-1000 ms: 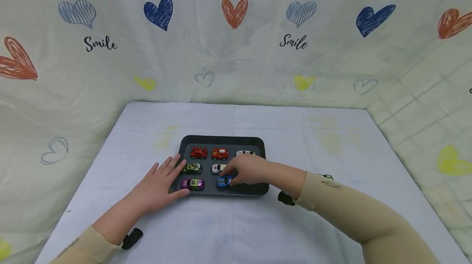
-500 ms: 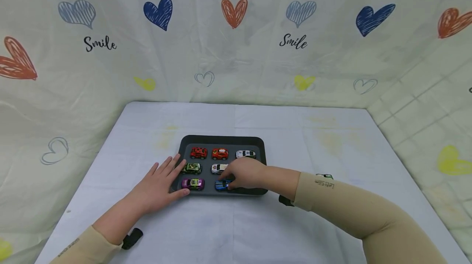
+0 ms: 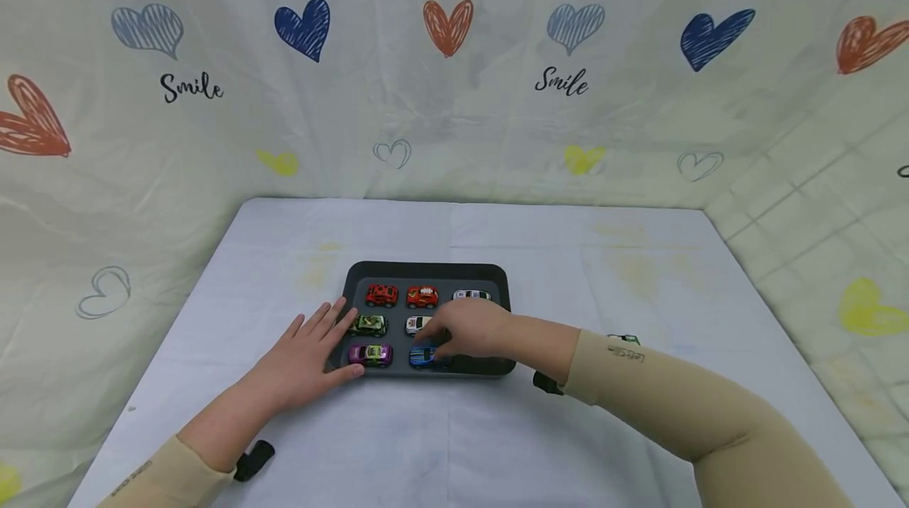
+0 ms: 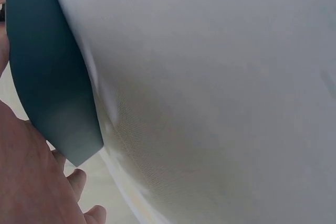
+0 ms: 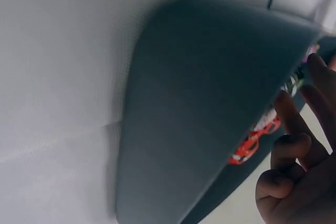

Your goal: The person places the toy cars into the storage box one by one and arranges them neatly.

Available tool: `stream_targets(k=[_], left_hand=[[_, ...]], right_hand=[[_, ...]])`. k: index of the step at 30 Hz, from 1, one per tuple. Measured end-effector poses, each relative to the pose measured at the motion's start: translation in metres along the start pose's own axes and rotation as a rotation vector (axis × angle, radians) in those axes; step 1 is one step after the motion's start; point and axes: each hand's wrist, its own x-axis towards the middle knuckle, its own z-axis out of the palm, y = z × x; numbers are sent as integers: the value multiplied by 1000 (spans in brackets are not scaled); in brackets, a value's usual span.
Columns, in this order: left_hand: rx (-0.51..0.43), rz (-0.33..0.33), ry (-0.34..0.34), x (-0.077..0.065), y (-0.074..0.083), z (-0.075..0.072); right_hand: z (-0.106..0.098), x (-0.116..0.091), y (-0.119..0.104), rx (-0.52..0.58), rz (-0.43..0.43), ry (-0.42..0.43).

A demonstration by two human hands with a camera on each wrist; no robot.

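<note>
A dark tray (image 3: 426, 270) holds several toy cars in rows. My right hand (image 3: 474, 328) reaches over its front part, thumb touching the right part of a blue toy car (image 3: 421, 357). The index fingertip is behind that car, apart from the thumb. In the right wrist view the thumb and index finger (image 5: 294, 119) are spread at the tray rim; the blue car is hidden there. My left hand (image 3: 301, 356) lies with fingers spread on the tray's left edge, near a green toy car (image 3: 370, 325) and a purple toy car (image 3: 371, 356).
Two red toy cars (image 3: 382, 296) sit in the back row beside a partly covered white toy car (image 3: 472, 295). Another white toy car (image 3: 417, 325) is in the middle row. A green-and-white object (image 3: 624, 339) shows behind the right sleeve on the white-covered table (image 3: 568, 255).
The blue car has shifted slightly left and toward the front of the tray, along with my right hand. Its thumb and index finger look farther apart now. My left hand stays put.
</note>
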Motion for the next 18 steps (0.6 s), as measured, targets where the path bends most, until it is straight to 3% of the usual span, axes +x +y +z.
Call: stream_targets(k=[7, 18], left_hand=[[-9, -2, 2, -1, 0, 1], [-7, 2, 8, -1, -1, -1]], right_hand=[[-15, -13, 10, 67, 17, 51], [-29, -62, 62, 183, 164, 157]])
